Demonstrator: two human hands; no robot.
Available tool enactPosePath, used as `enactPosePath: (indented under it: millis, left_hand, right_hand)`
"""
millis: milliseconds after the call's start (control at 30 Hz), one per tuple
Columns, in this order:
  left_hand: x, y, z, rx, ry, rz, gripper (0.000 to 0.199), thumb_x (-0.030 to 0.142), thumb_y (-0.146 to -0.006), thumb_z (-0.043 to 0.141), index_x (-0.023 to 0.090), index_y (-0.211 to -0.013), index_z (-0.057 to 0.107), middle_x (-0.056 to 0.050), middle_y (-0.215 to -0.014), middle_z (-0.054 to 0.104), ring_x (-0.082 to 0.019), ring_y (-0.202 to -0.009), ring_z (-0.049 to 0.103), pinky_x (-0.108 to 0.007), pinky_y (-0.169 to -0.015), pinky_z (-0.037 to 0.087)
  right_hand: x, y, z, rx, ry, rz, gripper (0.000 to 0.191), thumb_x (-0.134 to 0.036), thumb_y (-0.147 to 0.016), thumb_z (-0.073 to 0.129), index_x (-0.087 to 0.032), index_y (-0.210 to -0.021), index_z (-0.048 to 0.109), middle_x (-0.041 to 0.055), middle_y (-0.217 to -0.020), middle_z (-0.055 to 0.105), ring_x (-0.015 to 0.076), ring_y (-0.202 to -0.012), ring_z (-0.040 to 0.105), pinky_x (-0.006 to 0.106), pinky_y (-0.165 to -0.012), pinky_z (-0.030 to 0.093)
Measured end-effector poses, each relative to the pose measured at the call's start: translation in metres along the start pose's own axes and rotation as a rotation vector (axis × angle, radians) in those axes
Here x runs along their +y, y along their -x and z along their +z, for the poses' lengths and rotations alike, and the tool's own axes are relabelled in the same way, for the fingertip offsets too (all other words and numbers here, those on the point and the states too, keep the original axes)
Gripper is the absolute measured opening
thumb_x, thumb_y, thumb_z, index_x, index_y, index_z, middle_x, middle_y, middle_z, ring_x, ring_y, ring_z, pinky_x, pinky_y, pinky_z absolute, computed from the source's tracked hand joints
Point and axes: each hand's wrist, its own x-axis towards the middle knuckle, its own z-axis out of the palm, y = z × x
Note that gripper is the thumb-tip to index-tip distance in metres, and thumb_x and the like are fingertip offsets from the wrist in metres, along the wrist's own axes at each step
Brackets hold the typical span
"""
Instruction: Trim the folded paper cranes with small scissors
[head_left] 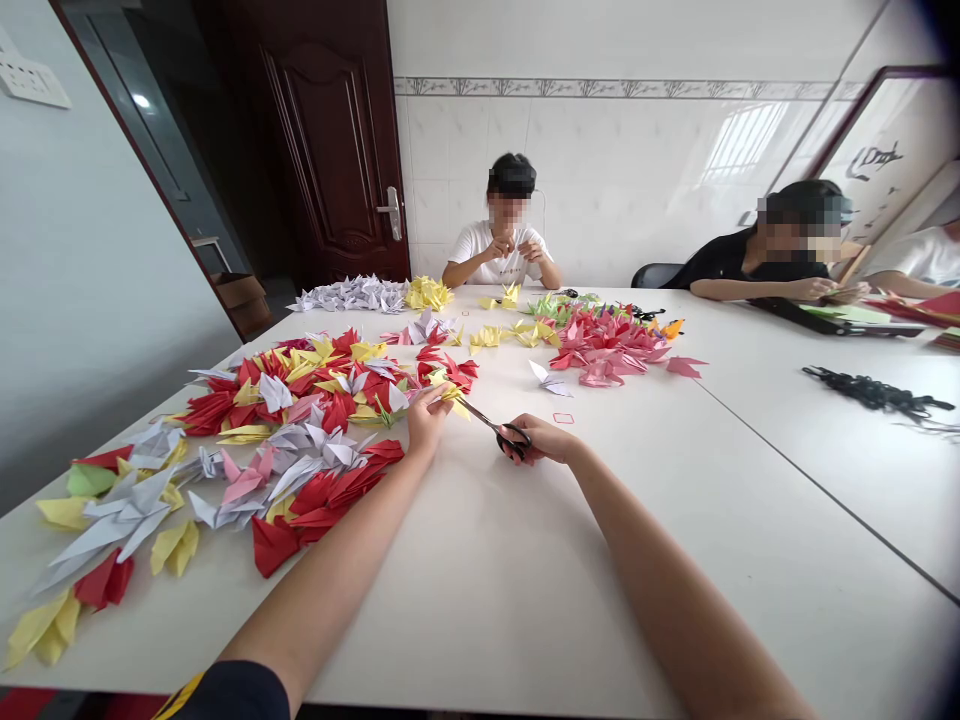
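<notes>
My right hand [546, 440] grips the black handles of a pair of scissors [486, 420], whose blades point up and left. Their tips reach a yellow folded paper crane [454, 396] pinched in the fingers of my left hand [427, 418]. Whether the blades touch the paper I cannot tell. Just beyond my left hand lie red paper cranes [461, 372]. To its left spreads a large pile of red, yellow, white and pink paper cranes [322, 385], running down along my left forearm.
Pink cranes [611, 345] are heaped across the table [525, 560], with a white crane [550, 380] in front. White cranes [352, 294] and yellow ones [428, 293] lie at the far edge. Black cords [874, 390] lie right. A person [501, 245] sits opposite, another [772, 250] at right.
</notes>
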Motion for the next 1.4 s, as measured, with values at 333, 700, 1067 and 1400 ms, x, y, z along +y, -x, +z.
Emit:
enactPosePath:
  millis: [333,700,1067,1400]
  left_hand:
    - [-0.0031,-0.0009,-0.0008,-0.019,0.006,0.043,0.040,0.014,-0.070,0.068,0.018,-0.110,0.072,-0.011,-0.119,0.062,-0.019,-0.095,0.066,-0.035,-0.091,0.054]
    - [-0.0047,-0.0010,0.0003,-0.028,-0.006,0.061,0.039,0.007,-0.064,0.060,0.018,-0.100,0.069,-0.008,-0.112,0.066,-0.021,-0.102,0.064,-0.033,-0.088,0.053]
    - [-0.0002,0.0008,0.0018,-0.047,0.050,0.041,0.036,0.008,-0.059,0.057,0.018,-0.092,0.069,-0.007,-0.107,0.067,-0.017,-0.083,0.065,-0.022,-0.063,0.048]
    - [-0.0022,-0.0012,0.0025,0.004,0.022,0.035,0.030,0.009,-0.057,0.060,0.019,-0.085,0.065,-0.005,-0.099,0.069,-0.018,-0.079,0.065,-0.025,-0.064,0.051]
  right_hand:
    - [0.0036,0.0007,-0.0026,-0.018,-0.022,-0.038,0.061,-0.075,-0.072,0.061,-0.014,-0.066,0.063,0.0024,-0.052,0.059,0.0096,-0.043,0.047,0.021,-0.040,0.035]
    - [0.0034,-0.0005,-0.0017,-0.002,-0.034,-0.040,0.055,-0.069,-0.071,0.067,-0.015,-0.064,0.061,0.0010,-0.052,0.057,0.0091,-0.042,0.048,0.020,-0.038,0.032]
    - [0.0063,-0.0056,-0.0009,0.021,0.014,-0.015,0.051,-0.065,-0.071,0.070,-0.014,-0.065,0.061,0.0012,-0.052,0.058,0.0077,-0.041,0.045,0.020,-0.038,0.030]
    - [0.0079,-0.0062,-0.0027,0.032,0.075,-0.012,0.054,-0.067,-0.073,0.066,-0.014,-0.066,0.064,0.0017,-0.053,0.059,0.0074,-0.042,0.043,0.021,-0.040,0.031]
